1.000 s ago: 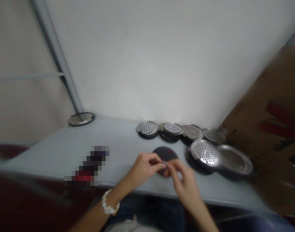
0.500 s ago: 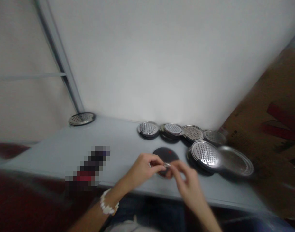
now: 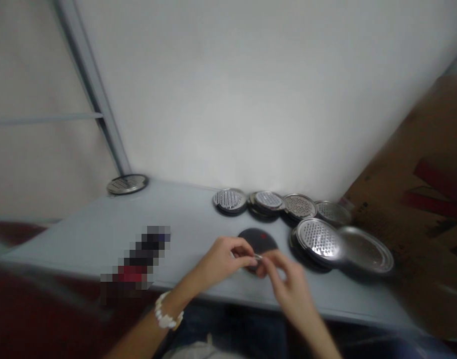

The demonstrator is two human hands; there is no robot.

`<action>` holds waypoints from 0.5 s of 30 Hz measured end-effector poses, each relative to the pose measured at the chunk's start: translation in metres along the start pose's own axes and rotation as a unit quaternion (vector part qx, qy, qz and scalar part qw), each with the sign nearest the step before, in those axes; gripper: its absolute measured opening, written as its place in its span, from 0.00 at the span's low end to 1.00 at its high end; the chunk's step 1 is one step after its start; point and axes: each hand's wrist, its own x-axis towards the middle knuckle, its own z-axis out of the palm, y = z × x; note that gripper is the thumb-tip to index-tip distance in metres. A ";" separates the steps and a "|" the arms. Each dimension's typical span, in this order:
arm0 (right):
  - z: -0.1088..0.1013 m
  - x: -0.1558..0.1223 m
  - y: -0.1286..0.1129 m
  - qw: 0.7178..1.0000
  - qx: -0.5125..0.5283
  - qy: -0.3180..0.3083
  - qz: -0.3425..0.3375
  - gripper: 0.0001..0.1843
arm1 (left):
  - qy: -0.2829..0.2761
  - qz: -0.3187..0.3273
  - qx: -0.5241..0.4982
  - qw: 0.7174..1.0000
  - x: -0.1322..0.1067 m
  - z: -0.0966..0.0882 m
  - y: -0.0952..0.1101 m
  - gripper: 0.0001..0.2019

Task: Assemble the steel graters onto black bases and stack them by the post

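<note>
My left hand and my right hand meet above the table's near edge, fingertips pinched together on a small shiny piece too blurred to name. Both hands are closed in a pinch. Just behind them a dark round disc with a red mark lies flat on the grey table. A white bead bracelet sits on my left wrist.
Several round perforated metal discs lie in stacks and a row behind and right of my hands, plus a plain metal lid. Another disc rests at the far left corner. A cardboard box stands at right. A pixelated object lies at left.
My hands have stayed pinched together on the small piece, shifting only slightly. The view has drifted a little.
</note>
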 end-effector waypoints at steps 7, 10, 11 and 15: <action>0.000 0.002 0.002 1.000 0.011 0.020 -0.004 0.13 | 0.002 0.028 -0.027 0.999 -0.001 0.001 0.007 0.06; 0.006 0.002 0.005 0.999 0.014 0.022 -0.044 0.14 | 0.000 0.020 -0.024 1.000 -0.002 0.004 0.006 0.06; 0.008 0.002 0.005 0.998 0.021 0.009 -0.056 0.16 | -0.003 0.020 -0.021 1.000 -0.003 0.005 0.006 0.06; 0.012 0.003 0.008 0.997 0.036 -0.025 -0.065 0.12 | -0.009 0.032 0.006 0.999 -0.005 0.008 0.007 0.07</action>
